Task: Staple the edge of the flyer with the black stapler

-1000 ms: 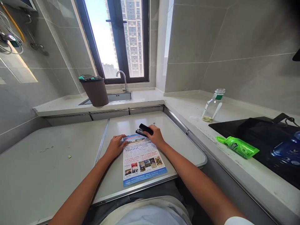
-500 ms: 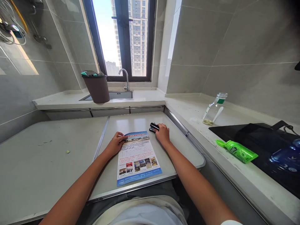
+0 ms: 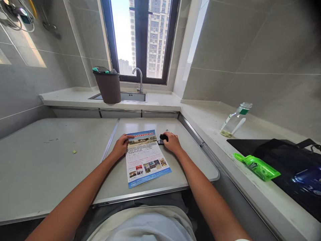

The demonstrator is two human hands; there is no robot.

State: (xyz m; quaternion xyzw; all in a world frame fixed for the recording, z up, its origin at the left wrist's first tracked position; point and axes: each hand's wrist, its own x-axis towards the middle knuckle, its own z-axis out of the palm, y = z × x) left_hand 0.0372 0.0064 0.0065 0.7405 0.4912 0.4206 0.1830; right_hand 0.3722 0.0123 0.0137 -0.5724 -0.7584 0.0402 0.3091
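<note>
A printed flyer [image 3: 147,157] with a blue border, red and black text and small photos lies on the white table [image 3: 195,167]. At its upper left edge, my left hand [image 3: 122,145] pinches the paper, fingertips reaching over the margin. My right hand [image 3: 172,143] is wrapped around a black stapler [image 3: 163,138] just off the flyer's upper right edge. The stapler's front points left, toward the paper, and its rear is hidden in the palm. I cannot tell whether the paper's edge touches the stapler's jaws.
A brown bin [image 3: 108,87] stands by the sink [image 3: 134,96] under the window. Along the right counter [image 3: 200,117] are a glass bottle [image 3: 234,122], a green squeeze pouch [image 3: 259,167] and a black bag [image 3: 273,150]. A yellow-green scrap [image 3: 74,152] lies on the table's left part.
The flyer has shifted a little away from me, and its upper left corner now shows. My right hand has turned the stapler so it points more directly left. The view has shifted slightly.
</note>
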